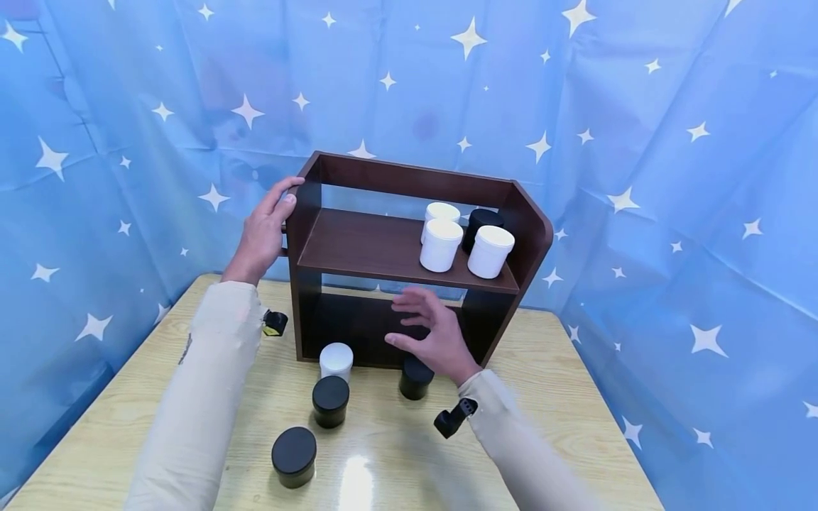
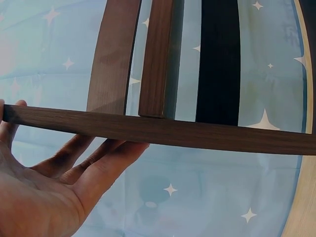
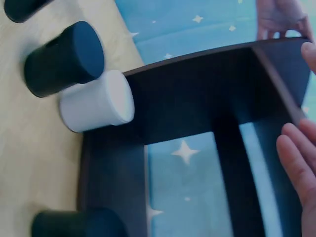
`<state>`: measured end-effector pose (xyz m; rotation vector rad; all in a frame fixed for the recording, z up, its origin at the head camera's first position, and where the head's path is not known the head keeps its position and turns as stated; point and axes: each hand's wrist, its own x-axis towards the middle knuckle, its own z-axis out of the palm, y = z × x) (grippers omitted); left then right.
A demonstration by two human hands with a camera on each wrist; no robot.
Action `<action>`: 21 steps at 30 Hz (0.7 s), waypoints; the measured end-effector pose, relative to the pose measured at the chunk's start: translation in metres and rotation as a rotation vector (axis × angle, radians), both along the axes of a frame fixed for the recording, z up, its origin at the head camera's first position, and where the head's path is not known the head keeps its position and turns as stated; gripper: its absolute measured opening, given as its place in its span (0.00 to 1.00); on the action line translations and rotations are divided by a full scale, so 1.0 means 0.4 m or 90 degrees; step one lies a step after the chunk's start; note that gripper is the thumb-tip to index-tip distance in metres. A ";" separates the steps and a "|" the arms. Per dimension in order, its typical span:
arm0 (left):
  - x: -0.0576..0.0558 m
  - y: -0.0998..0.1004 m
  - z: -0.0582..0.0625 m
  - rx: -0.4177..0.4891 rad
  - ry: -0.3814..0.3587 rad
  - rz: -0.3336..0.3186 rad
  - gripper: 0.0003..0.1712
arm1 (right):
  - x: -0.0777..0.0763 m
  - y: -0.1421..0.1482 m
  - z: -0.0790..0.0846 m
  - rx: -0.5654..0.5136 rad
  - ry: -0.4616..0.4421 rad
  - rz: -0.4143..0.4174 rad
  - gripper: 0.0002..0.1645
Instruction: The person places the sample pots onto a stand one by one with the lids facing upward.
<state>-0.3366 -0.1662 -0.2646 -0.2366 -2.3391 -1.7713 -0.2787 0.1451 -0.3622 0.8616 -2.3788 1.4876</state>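
A dark brown two-tier shelf (image 1: 377, 245) stands on the table. My left hand (image 1: 258, 238) touches the outside of its left side panel near the top, fingers fairly straight; the left wrist view shows the fingertips (image 2: 140, 148) against that panel. My right hand (image 1: 437, 333), fingers spread and holding nothing, hovers in front of the lower tier, above a black jar (image 1: 415, 383). A white jar (image 1: 336, 358) stands by the shelf's lower front edge, with a black jar (image 1: 330, 403) just before it. Another black jar (image 1: 294, 458) sits nearer to me.
On the right part of the upper tier stand three white jars, among them a front-right white jar (image 1: 491, 252), and a black jar (image 1: 482, 221) behind. A blue star-patterned curtain (image 1: 422, 85) surrounds the wooden table (image 1: 543, 397) at the back and sides.
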 end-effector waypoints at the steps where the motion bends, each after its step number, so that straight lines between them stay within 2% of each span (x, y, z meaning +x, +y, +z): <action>1: 0.000 -0.002 0.000 -0.001 0.000 0.001 0.26 | -0.002 -0.007 -0.011 0.001 -0.004 0.000 0.40; 11: 0.001 -0.013 -0.003 0.006 -0.009 0.004 0.26 | -0.018 -0.083 -0.129 0.010 -0.075 -0.011 0.41; 21: -0.002 0.001 -0.003 0.018 -0.002 0.001 0.25 | -0.051 -0.138 -0.258 0.052 -0.083 -0.033 0.41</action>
